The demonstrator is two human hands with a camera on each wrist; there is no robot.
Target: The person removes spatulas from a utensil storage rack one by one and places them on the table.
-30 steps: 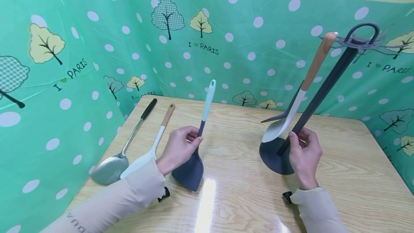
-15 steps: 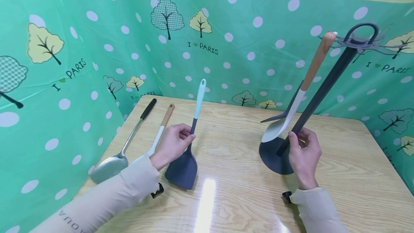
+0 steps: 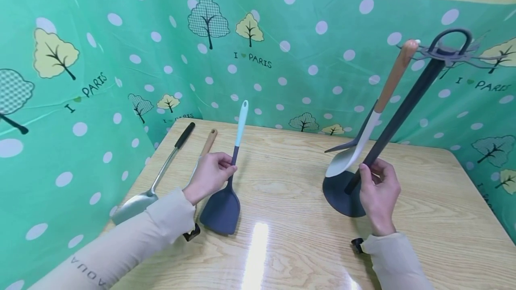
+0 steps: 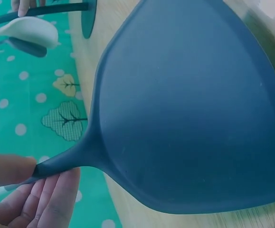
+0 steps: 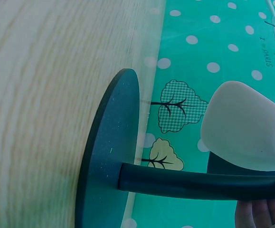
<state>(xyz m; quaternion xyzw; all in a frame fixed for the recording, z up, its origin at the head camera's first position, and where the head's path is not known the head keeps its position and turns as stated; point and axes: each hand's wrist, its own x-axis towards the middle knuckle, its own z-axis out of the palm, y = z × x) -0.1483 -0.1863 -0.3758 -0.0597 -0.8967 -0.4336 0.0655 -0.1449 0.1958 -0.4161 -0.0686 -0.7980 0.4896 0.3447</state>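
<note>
My left hand (image 3: 210,174) pinches the dark neck of a spatula (image 3: 221,209) with a mint-green handle, low over the table left of centre. In the left wrist view its broad dark blade (image 4: 189,109) fills most of the frame, with thumb and fingers on the shaft. On the right, my right hand (image 3: 380,191) grips the lower post of a black utensil stand (image 3: 397,124) with a round base and a ring of hooks on top. From it hang a white utensil with a wooden handle (image 3: 391,82) and, behind that, a dark utensil (image 3: 346,146).
A metal wok spatula (image 3: 163,171) with a black handle lies at the table's left. Beside it is a white utensil with a brown handle (image 3: 208,141), mostly hidden by my left arm. The polka-dot cloth (image 3: 282,48) rises behind the wooden table (image 3: 290,182).
My left hand has moved left with the dark spatula, now covering more of the white utensil lying there. My right hand and the stand have stayed in place.
</note>
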